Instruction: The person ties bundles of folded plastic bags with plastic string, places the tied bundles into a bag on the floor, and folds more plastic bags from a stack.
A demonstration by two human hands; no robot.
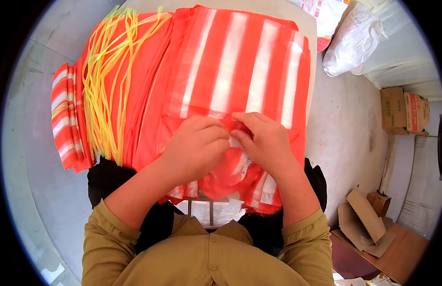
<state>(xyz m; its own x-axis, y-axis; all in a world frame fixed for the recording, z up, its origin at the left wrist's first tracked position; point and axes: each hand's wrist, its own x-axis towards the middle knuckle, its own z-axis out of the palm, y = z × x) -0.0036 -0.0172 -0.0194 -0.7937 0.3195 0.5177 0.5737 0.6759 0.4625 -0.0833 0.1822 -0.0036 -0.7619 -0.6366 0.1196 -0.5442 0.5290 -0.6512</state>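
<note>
A stack of red-and-white striped plastic bags lies on the table in front of my body. Its near end hangs over the edge toward my lap in crumpled folds. My left hand is closed at the near part of the top bag, fingers curled and pinching red plastic. Facing it, my right hand pinches the same plastic between thumb and fingers. The fingertips are close together but apart, with thin red film between them. Just below, a loose part of the bag looks slightly blurred.
Yellow plastic strips lie across red folded bags on the left. A rolled striped bundle sits at the far left. A white sack, a cardboard box and an opened carton stand on the right.
</note>
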